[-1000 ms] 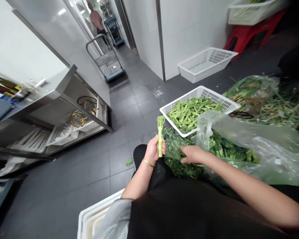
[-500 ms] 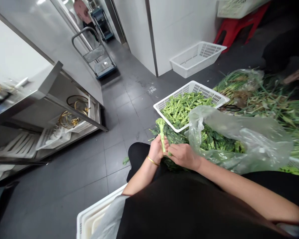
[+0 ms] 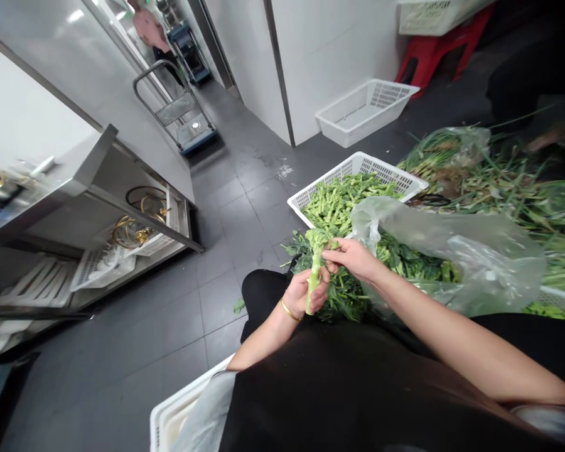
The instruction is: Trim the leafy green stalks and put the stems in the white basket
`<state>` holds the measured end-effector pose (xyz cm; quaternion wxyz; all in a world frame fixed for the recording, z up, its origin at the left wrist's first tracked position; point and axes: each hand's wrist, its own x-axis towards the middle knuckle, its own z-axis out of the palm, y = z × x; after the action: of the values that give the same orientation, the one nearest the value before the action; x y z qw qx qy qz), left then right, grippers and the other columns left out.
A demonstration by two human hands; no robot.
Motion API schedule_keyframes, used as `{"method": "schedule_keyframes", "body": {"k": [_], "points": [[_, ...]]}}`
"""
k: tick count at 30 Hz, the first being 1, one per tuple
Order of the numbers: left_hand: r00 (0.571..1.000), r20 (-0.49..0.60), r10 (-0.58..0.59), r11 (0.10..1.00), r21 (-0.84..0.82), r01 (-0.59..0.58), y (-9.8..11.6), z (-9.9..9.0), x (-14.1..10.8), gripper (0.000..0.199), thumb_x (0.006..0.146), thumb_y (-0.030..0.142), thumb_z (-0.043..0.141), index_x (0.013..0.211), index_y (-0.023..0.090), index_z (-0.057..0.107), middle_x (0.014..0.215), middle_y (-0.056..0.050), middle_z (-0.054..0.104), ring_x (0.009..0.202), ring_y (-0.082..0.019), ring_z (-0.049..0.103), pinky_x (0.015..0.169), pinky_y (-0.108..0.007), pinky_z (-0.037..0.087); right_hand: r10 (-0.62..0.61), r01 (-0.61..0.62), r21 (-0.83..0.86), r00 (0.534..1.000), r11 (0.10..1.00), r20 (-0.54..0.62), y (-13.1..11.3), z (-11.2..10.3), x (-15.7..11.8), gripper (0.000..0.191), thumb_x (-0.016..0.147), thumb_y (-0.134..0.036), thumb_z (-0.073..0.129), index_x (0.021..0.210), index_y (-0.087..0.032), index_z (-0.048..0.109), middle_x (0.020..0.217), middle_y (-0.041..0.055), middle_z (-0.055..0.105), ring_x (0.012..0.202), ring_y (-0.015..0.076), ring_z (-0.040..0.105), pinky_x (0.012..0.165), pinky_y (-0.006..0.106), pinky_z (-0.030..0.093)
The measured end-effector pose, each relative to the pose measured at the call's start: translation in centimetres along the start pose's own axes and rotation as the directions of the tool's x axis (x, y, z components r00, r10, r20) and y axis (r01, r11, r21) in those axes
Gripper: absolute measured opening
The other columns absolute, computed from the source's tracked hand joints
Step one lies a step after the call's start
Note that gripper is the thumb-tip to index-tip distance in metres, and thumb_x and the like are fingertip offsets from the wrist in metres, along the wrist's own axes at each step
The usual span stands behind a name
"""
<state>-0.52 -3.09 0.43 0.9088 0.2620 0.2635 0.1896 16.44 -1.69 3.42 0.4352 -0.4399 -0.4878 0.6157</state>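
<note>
My left hand (image 3: 297, 294), with a gold bangle at the wrist, is closed around the stem of a pale green broccolini stalk (image 3: 314, 270). The stalk leans slightly, its floret head uppermost. Beside that head, my right hand (image 3: 353, 256) pinches a small green leaf (image 3: 333, 245) between thumb and fingers. Dark loose leaves (image 3: 343, 295) lie in a heap below both hands. Just beyond stands a white slotted basket (image 3: 295, 202) filled with trimmed stalks (image 3: 346, 199). To the right, a clear plastic bag (image 3: 494, 251) partly covers more leafy broccolini (image 3: 412, 260).
Scallions (image 3: 489, 169) are piled at the right, with a person's dark-clothed limb behind. A white basket (image 3: 367, 113) sits by the wall near a red stool (image 3: 445, 53). A steel table (image 3: 94, 163) and a trolley (image 3: 179, 116) stand left. Stacked white baskets (image 3: 169, 414) are near my left elbow.
My right hand has moved up from the stalk's lower end to beside its head. The stalk now sits lower in my left hand, with its cut end below the fingers.
</note>
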Motion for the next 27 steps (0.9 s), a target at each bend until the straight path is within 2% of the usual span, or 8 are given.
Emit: {"method": "schedule_keyframes", "body": {"k": [5,9,14,16,18,20,23,27], "points": [[0.976,-0.118,0.182,0.983,0.032,-0.18,-0.4,1.0,1.0,0.038,0.081,0.056,0.05,0.09,0.019,0.048,0.055,0.0,0.051,0.038,-0.014,0.05,0.031,-0.021,0.034,-0.125,0.096,-0.267,0.988,0.959,-0.093,0.5,-1.8,-0.3,0.033,0.08,-0.049,0.056,0.068,-0.02,0.047,0.045,-0.005,0.05,0.04,0.0096,0.046,0.043,0.022,0.036],[0.921,-0.272,0.278,0.96,0.113,-0.256,-0.6,2.4,2.0,0.037,0.077,0.049,0.063,0.088,0.02,0.043,0.057,0.004,0.053,0.037,-0.009,0.046,0.034,-0.017,0.033,-0.335,0.176,-0.609,0.929,0.774,-0.157,1.3,-1.1,-2.0,0.027,0.085,-0.036,0.048,0.064,-0.021,0.042,0.052,-0.0001,0.052,0.047,0.012,0.046,0.048,0.026,0.035],[0.825,-0.411,0.388,0.921,0.143,-0.362,0.9,2.7,3.4,0.036,0.078,0.047,0.063,0.082,0.02,0.04,0.055,0.006,0.051,0.039,-0.007,0.046,0.036,-0.016,0.034,-0.354,0.459,-0.635,0.887,0.621,0.296,1.7,0.3,-5.0,0.017,0.086,-0.028,0.05,0.075,-0.018,0.058,0.07,0.0051,0.063,0.061,0.0165,0.057,0.057,0.028,0.04],[0.821,-0.387,0.421,0.905,0.235,-0.354,1.8,2.5,3.5,0.034,0.081,0.048,0.059,0.084,0.021,0.038,0.054,0.006,0.052,0.035,-0.008,0.045,0.033,-0.017,0.033,-0.232,0.379,-0.624,0.923,0.684,0.306,1.3,-1.0,-4.8,0.021,0.091,-0.028,0.044,0.095,-0.018,0.062,0.066,0.0027,0.063,0.056,0.0158,0.058,0.054,0.028,0.042],[0.803,-0.376,0.463,0.876,0.334,-0.349,2.3,2.4,3.4,0.034,0.082,0.049,0.057,0.085,0.022,0.038,0.052,0.007,0.052,0.032,-0.008,0.044,0.031,-0.017,0.032,-0.078,0.124,-0.506,0.991,0.854,0.112,0.5,-2.9,-3.7,0.029,0.092,-0.033,0.044,0.114,-0.019,0.057,0.058,-0.0015,0.061,0.048,0.0141,0.057,0.048,0.026,0.044],[0.805,-0.357,0.475,0.853,0.413,-0.32,2.1,2.4,3.3,0.035,0.082,0.051,0.057,0.086,0.022,0.038,0.052,0.007,0.053,0.032,-0.008,0.044,0.031,-0.016,0.032,0.062,-0.068,-0.276,0.998,0.959,-0.031,-0.2,-4.6,-2.1,0.035,0.089,-0.038,0.047,0.117,-0.018,0.053,0.053,-0.0042,0.059,0.042,0.0132,0.056,0.043,0.024,0.045],[0.837,-0.315,0.448,0.833,0.487,-0.262,1.2,2.8,3.7,0.037,0.081,0.052,0.059,0.088,0.021,0.04,0.053,0.007,0.055,0.033,-0.008,0.046,0.031,-0.015,0.033,0.114,-0.123,-0.112,0.99,0.986,-0.077,-0.6,-5.7,0.2,0.027,0.084,-0.041,0.054,0.093,-0.016,0.055,0.047,-0.0047,0.056,0.036,0.0116,0.052,0.038,0.022,0.042],[0.891,-0.303,0.337,0.899,0.386,-0.209,1.0,4.3,4.7,0.035,0.082,0.051,0.058,0.086,0.021,0.039,0.053,0.007,0.053,0.032,-0.007,0.044,0.029,-0.015,0.032,0.018,-0.075,-0.286,0.98,0.955,-0.197,-0.1,-5.5,0.9,0.022,0.084,-0.039,0.053,0.075,-0.019,0.048,0.044,-0.0046,0.054,0.034,0.0102,0.049,0.039,0.021,0.04]]}}
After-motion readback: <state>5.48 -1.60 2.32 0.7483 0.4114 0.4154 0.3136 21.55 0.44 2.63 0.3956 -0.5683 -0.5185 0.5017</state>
